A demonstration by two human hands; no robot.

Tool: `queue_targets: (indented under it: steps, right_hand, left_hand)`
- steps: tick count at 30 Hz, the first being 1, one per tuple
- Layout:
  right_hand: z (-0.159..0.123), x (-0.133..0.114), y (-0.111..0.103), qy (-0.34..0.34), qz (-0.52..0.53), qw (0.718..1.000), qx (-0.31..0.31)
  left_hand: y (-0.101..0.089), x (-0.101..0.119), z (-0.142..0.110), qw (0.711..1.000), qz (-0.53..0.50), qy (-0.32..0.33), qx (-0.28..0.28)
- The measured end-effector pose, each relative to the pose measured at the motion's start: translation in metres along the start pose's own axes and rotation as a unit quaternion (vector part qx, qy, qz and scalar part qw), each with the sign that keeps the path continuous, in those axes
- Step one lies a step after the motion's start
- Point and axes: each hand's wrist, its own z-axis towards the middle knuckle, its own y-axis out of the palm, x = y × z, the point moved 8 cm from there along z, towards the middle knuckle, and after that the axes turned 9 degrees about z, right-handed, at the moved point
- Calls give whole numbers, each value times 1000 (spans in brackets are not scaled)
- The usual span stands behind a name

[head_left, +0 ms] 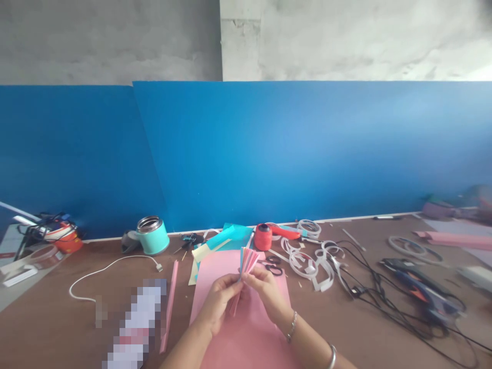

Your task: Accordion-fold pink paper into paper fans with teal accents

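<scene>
A pleated paper fan [249,260], mostly pink with thin stripes of other colours, is pinched at its middle between both hands. My left hand [223,294] closes on it from the left, thumb and fingertips at the folds. From the other side my right hand [265,289] grips the same spot, with a bracelet and a bangle on that arm. The fan spreads at the top, and its lower end shows below the fingers. Under the hands lies a large pink sheet of paper [205,271]. Just beyond stand a red spool of thread [263,238] and dark-handled scissors [273,269].
Left are a folded pink paper strip [169,307], a white cable [82,279] and a turquoise cup [156,238]. Teal paper [238,234] lies behind. Coiled white strips [303,261], black cords [378,287] and a dark blue tool [426,294] are on the right. A blue partition [269,154] rises behind.
</scene>
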Motion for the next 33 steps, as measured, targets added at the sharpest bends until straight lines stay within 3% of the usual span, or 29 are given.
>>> queue_targets:
  steps: [9,16,19,24,28,33]
  right_hand:
    - [1,7,0,14,19,999,-24]
    - [5,16,-7,33,48,998,-11]
    - [7,21,-14,48,75,996,15]
    - [5,25,-18,86,90,992,34]
    - [2,30,-16,140,82,986,26]
    - [3,40,-19,178,32,983,25]
  left_hand:
    - [-6,-5,3,1000,-30,-6,0]
    - [-7,7,2,1000,-6,30,-4]
    - [-15,11,4,999,19,44,22]
    - [-41,14,8,980,146,58,125]
    - [-47,23,10,965,203,100,133]
    - [-53,19,12,966,201,88,137]
